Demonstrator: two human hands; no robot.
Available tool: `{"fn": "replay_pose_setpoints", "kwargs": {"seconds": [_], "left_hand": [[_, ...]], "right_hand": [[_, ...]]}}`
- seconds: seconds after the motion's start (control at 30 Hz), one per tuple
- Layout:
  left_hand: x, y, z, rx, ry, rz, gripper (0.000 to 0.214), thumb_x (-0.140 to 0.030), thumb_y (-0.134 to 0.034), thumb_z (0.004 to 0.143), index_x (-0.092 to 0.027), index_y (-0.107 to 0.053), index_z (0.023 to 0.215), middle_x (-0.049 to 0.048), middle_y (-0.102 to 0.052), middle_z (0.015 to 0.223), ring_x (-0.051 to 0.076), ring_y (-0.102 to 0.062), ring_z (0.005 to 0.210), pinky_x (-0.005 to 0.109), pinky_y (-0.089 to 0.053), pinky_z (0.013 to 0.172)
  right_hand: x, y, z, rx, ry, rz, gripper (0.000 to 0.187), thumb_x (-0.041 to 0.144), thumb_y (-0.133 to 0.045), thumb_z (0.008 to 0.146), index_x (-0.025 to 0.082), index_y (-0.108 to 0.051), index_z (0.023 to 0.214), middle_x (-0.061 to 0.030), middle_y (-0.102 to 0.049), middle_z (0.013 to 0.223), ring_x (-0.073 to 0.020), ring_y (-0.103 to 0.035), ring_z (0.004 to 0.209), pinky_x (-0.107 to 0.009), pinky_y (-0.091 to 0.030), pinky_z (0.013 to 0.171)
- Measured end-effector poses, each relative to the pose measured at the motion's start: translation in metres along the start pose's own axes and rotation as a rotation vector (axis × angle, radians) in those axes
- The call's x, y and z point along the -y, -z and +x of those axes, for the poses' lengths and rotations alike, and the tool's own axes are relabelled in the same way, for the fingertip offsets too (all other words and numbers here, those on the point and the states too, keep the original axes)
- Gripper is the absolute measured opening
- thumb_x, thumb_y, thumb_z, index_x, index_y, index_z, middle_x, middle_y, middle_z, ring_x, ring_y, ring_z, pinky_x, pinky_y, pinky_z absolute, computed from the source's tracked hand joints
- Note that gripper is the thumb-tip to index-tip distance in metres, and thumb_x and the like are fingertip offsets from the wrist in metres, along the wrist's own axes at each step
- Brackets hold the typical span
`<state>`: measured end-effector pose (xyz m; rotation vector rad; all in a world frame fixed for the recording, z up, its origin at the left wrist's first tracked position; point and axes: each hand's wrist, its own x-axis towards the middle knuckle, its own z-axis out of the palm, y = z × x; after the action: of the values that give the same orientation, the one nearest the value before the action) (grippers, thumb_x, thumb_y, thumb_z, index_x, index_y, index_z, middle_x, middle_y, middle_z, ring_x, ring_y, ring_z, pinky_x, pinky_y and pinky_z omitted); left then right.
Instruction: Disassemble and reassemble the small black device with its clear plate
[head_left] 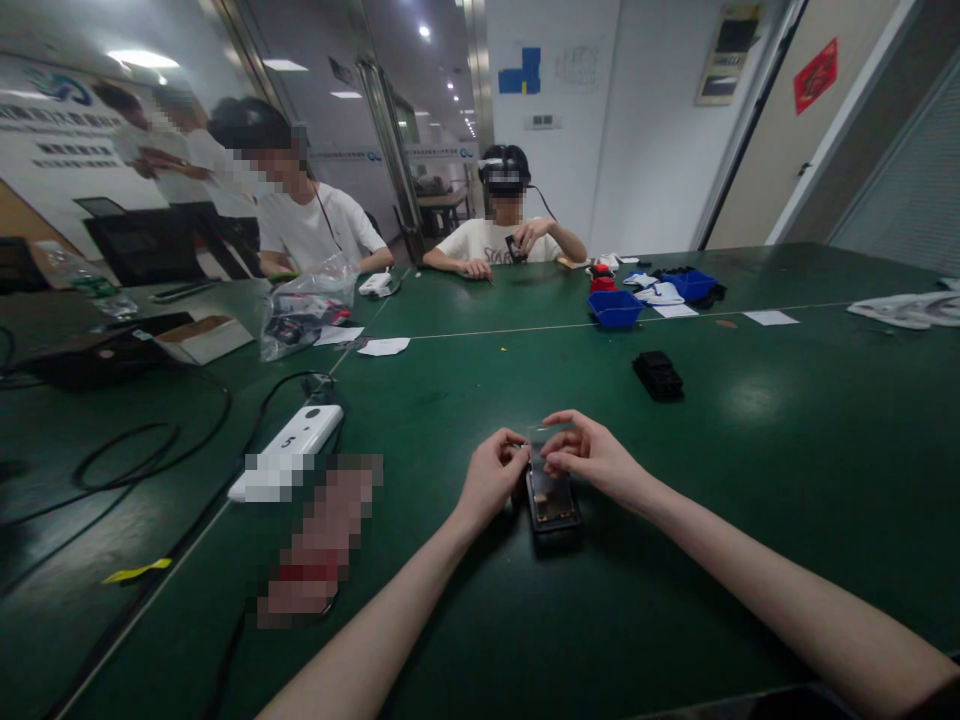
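On the green table in front of me lies a small black rectangular box (553, 510) with a dark, shiny inside and small gold-coloured spots near its front end. A clear plastic piece (537, 438) stands up at its far end. My left hand (495, 475) is closed at the left edge of this clear piece, thumb and fingers pinched together. My right hand (592, 455) is over the right side, its index finger stretched out and the other fingers loosely bent by the clear piece. Whether the right fingertips press on it I cannot tell.
A black folded pouch-like item (658, 375) lies beyond my right hand. To the left are a white power bank (292, 450), a blurred reddish item (322, 540) and cables. Blue trays (615, 308), papers and a plastic bag (307, 310) lie farther off. Two people sit across the table (450, 390).
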<state>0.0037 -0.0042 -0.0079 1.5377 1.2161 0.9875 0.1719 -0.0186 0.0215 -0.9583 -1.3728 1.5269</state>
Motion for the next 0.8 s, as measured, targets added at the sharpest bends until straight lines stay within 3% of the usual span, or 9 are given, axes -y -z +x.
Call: {"fn": "replay_pose_setpoints", "kwargs": {"seconds": [0.8], "left_hand": [[-0.0027,0.0003,-0.0004,-0.002,0.008,-0.017,0.020,-0.035,-0.058,0.074,-0.017,-0.052,0.074,-0.0070,-0.049,0.047,0.008,-0.043,0.038,0.018,-0.032,0.042]], "right_hand": [[0.0025,0.0005,-0.0035,0.026,0.038,-0.142,0.039,0.017,-0.065,0.069,0.019,-0.048,0.104,0.0025,-0.063,0.074,-0.0122,-0.063,0.065,-0.030,-0.053,0.064]]}}
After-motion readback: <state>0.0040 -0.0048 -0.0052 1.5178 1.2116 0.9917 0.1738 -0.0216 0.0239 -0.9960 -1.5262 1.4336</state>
